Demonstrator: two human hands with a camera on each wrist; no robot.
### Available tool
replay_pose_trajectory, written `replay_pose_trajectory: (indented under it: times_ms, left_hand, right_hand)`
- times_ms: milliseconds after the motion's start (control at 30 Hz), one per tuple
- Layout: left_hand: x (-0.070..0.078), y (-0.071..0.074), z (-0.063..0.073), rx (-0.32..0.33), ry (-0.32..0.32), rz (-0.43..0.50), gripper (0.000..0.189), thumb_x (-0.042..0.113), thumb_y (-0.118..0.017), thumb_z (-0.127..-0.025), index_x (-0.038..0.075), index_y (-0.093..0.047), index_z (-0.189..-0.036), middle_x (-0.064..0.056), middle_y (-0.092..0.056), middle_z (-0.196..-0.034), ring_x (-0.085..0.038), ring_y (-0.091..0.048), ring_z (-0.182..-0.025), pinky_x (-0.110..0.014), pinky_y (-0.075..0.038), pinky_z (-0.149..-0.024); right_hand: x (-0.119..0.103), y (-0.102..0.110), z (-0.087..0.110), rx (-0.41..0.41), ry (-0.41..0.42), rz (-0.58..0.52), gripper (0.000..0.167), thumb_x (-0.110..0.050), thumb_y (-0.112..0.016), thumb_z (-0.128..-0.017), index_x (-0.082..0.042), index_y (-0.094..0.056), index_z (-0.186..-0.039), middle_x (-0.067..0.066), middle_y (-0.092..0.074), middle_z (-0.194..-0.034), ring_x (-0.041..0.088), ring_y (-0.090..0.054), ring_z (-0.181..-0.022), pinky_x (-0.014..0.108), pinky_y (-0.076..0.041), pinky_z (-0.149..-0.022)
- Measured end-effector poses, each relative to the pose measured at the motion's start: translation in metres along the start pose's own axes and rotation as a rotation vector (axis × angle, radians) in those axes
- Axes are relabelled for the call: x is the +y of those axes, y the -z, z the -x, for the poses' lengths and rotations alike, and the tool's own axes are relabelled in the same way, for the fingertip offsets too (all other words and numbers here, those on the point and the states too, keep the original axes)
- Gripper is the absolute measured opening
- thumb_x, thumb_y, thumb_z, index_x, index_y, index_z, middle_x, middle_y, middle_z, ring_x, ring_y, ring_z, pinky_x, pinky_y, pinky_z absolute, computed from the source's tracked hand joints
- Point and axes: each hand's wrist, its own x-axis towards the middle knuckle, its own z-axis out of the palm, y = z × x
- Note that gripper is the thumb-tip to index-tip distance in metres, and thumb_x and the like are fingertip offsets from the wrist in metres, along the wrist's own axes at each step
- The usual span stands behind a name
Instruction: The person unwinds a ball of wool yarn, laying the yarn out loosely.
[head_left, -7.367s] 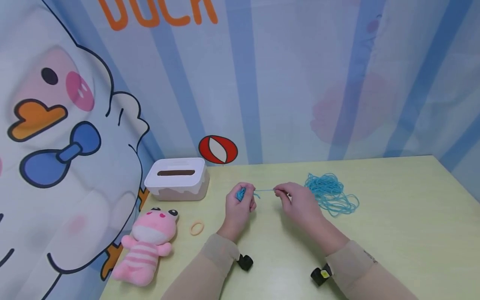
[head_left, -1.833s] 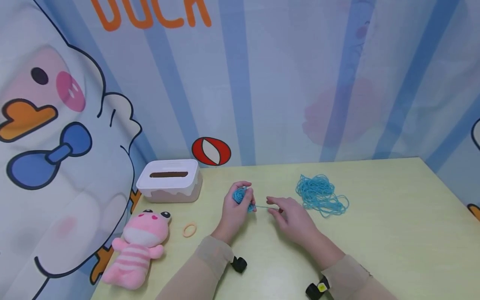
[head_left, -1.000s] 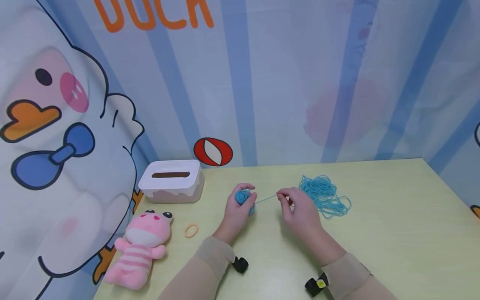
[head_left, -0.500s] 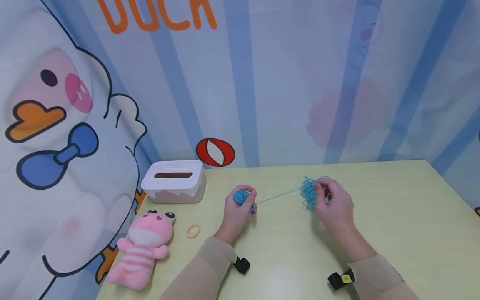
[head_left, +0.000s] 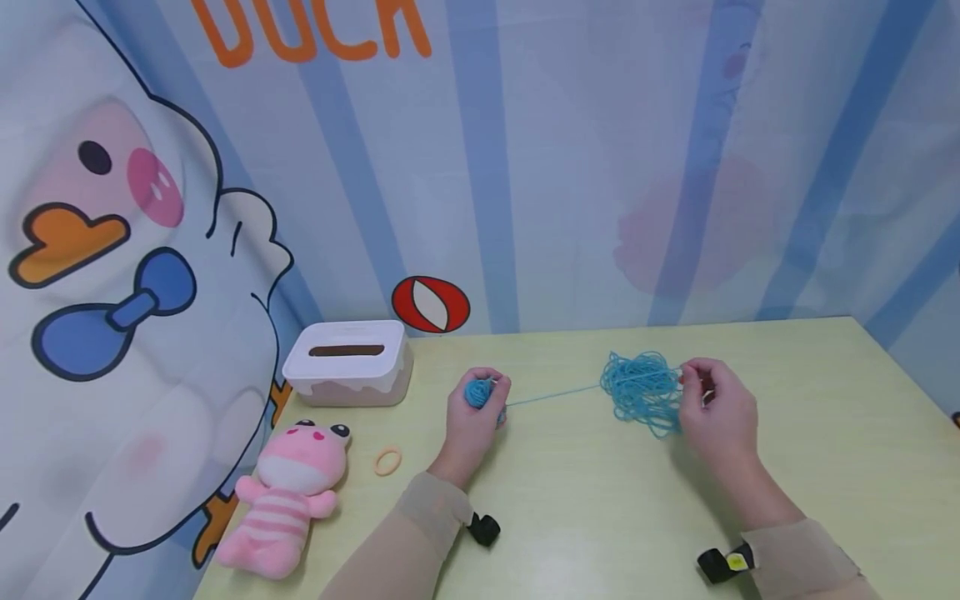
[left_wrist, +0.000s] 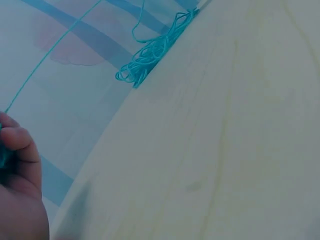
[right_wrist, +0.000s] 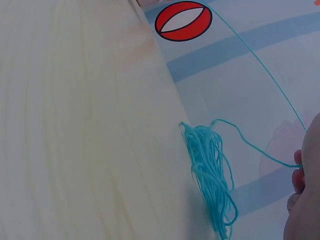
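My left hand grips a small wound ball of blue yarn above the middle of the yellow-green table. A taut blue strand runs from the ball to the right. My right hand pinches that strand beside a loose tangled pile of blue yarn. In the right wrist view the strand leads to my fingers, with the pile on the table below. The left wrist view shows my fingers at the left edge and the pile far off.
A white tissue box stands at the back left of the table. A pink plush toy lies near the left edge with a small orange ring beside it. A printed curtain hangs behind the table.
My right hand has moved to the right, past the loose pile, drawing the strand out longer. My left hand stays put with the ball.
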Motion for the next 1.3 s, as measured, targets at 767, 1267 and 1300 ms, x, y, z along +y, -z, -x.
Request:
replay_pose_trajectory:
  times_ms: [767, 1267, 1300]
  left_hand:
    - [0.004, -0.003, -0.001, -0.085, 0.103, 0.04, 0.036, 0.028, -0.06, -0.115, 0.012, -0.05, -0.146, 0.0, -0.065, -0.101, -0.017, -0.06, -0.087, -0.024, -0.057, -0.081]
    - [0.007, -0.005, 0.001, -0.225, 0.113, 0.115, 0.03, 0.026, -0.058, -0.116, 0.013, -0.046, -0.14, 0.0, -0.061, -0.103, -0.017, -0.059, -0.086, -0.026, -0.058, -0.077]
    - [0.007, -0.006, 0.001, -0.225, 0.11, 0.113, 0.03, 0.026, -0.058, -0.116, 0.013, -0.047, -0.14, 0.0, -0.061, -0.103, -0.017, -0.059, -0.087, -0.026, -0.057, -0.077]
  right_hand:
    - [0.032, 0.013, -0.006, -0.393, -0.07, 0.31, 0.032, -0.022, -0.066, -0.106, 0.001, -0.077, -0.125, 0.027, -0.075, -0.119, 0.047, -0.068, -0.107, 0.06, -0.055, -0.085]
    - [-0.069, -0.083, 0.047, -0.565, 0.321, 0.026, 0.038, -0.024, -0.071, -0.109, -0.004, -0.073, -0.141, 0.012, -0.079, -0.132, 0.037, -0.071, -0.131, 0.058, -0.058, -0.112]
    - [-0.073, -0.089, 0.048, -0.581, 0.31, 0.034, 0.037, -0.025, -0.071, -0.109, -0.004, -0.073, -0.14, 0.011, -0.08, -0.13, 0.036, -0.072, -0.129, 0.057, -0.058, -0.111]
